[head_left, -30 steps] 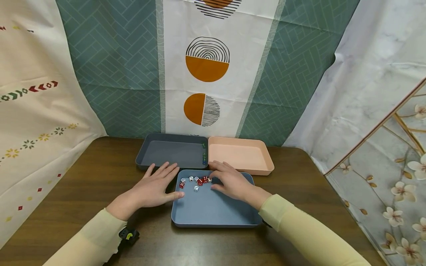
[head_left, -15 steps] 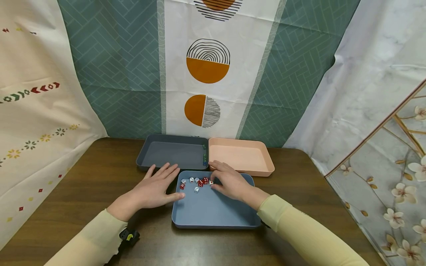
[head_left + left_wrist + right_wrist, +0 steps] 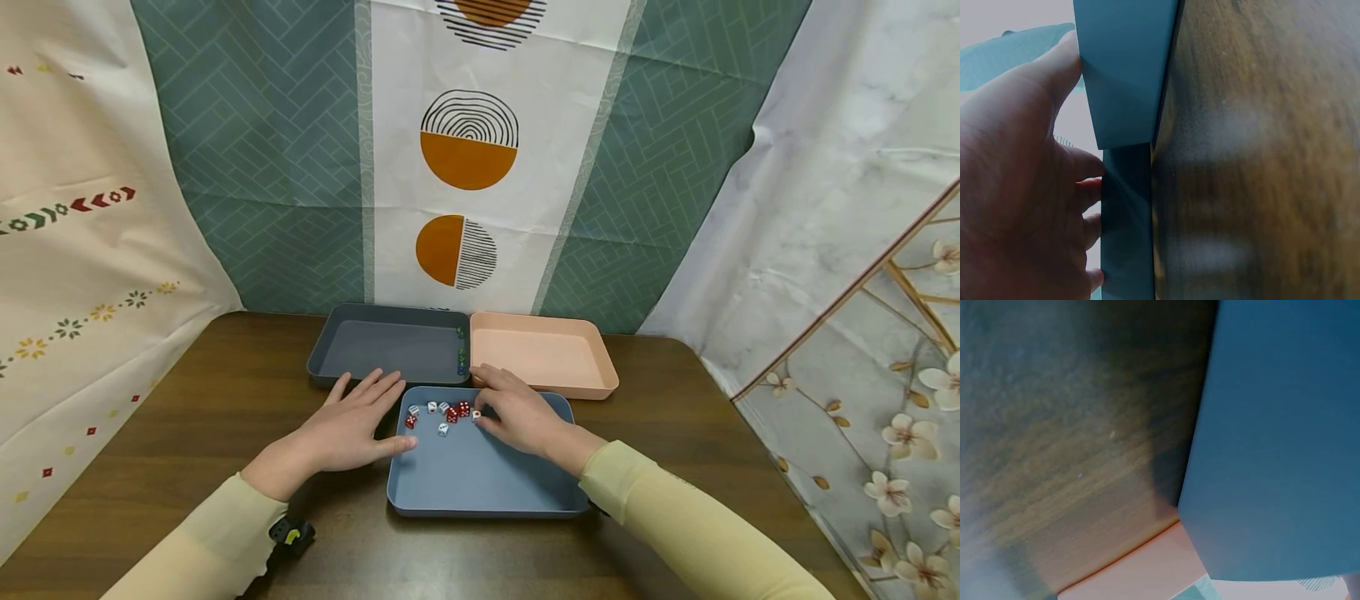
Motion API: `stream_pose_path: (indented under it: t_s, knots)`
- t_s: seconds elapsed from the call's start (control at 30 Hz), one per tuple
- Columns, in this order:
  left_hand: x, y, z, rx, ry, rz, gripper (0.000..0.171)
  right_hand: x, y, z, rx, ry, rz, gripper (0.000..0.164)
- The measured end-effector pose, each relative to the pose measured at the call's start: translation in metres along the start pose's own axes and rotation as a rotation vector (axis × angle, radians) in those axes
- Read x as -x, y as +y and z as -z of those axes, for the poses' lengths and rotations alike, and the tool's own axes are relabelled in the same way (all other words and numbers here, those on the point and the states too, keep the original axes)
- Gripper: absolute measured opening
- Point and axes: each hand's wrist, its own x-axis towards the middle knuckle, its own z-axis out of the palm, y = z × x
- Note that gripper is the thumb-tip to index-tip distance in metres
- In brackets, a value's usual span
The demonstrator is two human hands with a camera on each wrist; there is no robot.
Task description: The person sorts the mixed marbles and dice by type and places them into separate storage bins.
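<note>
Grip at blue tray: clamped on white die inside, right hand; spread apart at left rim, left hand.

This looks like a makeshift work nook, the building itself unclear, with a wooden desk hemmed in by a patterned cream cloth, a green-and-white hanging behind and a flowered white cloth.

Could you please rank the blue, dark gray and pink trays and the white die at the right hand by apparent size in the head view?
Blue tray
Dark gray tray and pink tray: too alike to rank
White die, by far smallest
</note>
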Motion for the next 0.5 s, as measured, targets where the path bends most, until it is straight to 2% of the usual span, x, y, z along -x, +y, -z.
stream_pose_path:
  t_s: [0.5]
  knots:
    - [0.001,0.0,0.002,0.007,0.002,-0.003,0.107,0.007,0.009,0.013,-0.025,0.029,-0.018,0.012]
